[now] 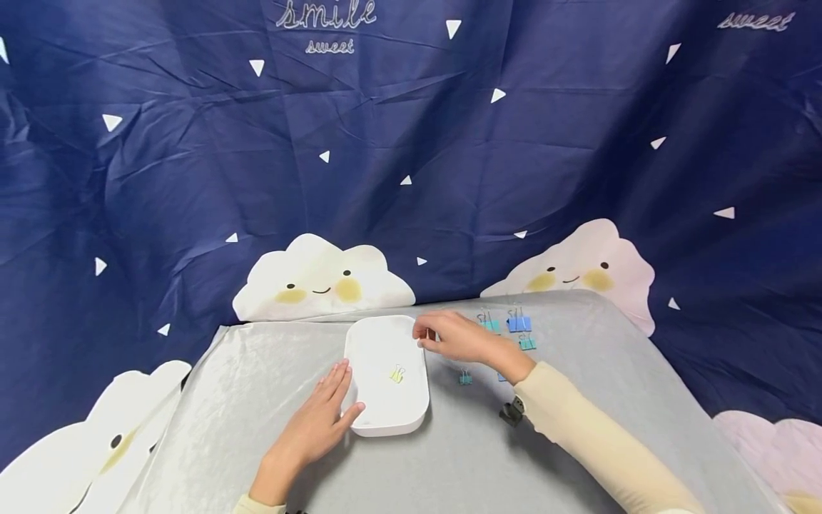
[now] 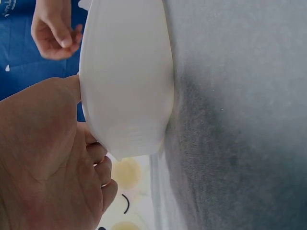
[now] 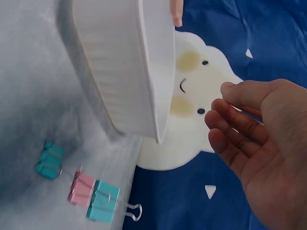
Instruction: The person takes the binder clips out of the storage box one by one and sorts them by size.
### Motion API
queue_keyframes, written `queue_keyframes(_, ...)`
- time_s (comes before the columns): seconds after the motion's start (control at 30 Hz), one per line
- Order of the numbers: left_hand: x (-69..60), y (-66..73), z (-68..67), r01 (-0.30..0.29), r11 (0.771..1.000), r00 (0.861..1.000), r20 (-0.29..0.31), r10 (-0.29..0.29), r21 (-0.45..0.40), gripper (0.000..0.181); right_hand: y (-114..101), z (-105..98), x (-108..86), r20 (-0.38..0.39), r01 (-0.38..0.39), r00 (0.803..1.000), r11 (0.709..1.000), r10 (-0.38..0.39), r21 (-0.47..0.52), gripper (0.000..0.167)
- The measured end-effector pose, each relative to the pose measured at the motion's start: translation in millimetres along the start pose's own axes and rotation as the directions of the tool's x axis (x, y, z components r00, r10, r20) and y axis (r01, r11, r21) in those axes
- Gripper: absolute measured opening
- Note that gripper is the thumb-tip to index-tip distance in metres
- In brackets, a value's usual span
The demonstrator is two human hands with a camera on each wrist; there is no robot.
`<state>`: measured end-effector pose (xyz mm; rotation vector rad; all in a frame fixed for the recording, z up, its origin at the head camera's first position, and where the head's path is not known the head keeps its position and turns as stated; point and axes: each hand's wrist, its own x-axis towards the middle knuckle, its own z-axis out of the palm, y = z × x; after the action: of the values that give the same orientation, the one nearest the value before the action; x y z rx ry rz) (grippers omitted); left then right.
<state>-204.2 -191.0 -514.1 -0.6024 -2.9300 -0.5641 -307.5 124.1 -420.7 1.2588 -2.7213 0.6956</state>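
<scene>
A white rounded tray (image 1: 379, 410) lies on the grey cloth with one yellow binder clip (image 1: 397, 374) inside. My left hand (image 1: 315, 421) touches the tray's left wall, its fingers straight and the thumb over the near rim. Above the tray's far right edge hovers my right hand (image 1: 452, 337), fingers loosely bent. The right wrist view shows nothing between its thumb and fingers. Right of the tray lie a turquoise binder clip (image 1: 491, 326), a blue binder clip (image 1: 519, 323) and smaller teal clips (image 1: 527, 343). A pink binder clip (image 3: 82, 188) shows beside the turquoise one in the right wrist view.
Grey cloth (image 1: 212, 428) covers the table. Behind it hangs a dark blue curtain (image 1: 385, 128) with white clouds and triangles. Another blue clip (image 1: 501, 377) is partly hidden by my right forearm, and a small teal clip (image 1: 465, 378) lies nearer the tray.
</scene>
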Motion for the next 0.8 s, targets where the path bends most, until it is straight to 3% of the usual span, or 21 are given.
queue_keyframes(0.3, 0.2, 1.8, -1.4, 0.001, 1.000, 1.000, 0.006, -0.001, 0.005, 0.077, -12, 22, 35.5, 0.114, 0.100, 0.989, 0.994, -0.095, -0.044, 0.003)
queue_keyframes(0.43, 0.0, 1.5, 0.1, 0.002, 1.000, 1.000, 0.010, -0.002, 0.009, 0.077, -16, 35, 46.0, 0.161, 0.099, 0.983, 0.993, -0.087, -0.068, 0.001)
queue_keyframes(0.8, -0.5, 0.7, -0.4, -0.004, 1.000, 1.000, 0.007, 0.004, 0.001, 0.078, -22, 66, 59.1, 0.291, 0.113, 0.955, 0.977, -0.057, -0.179, 0.017)
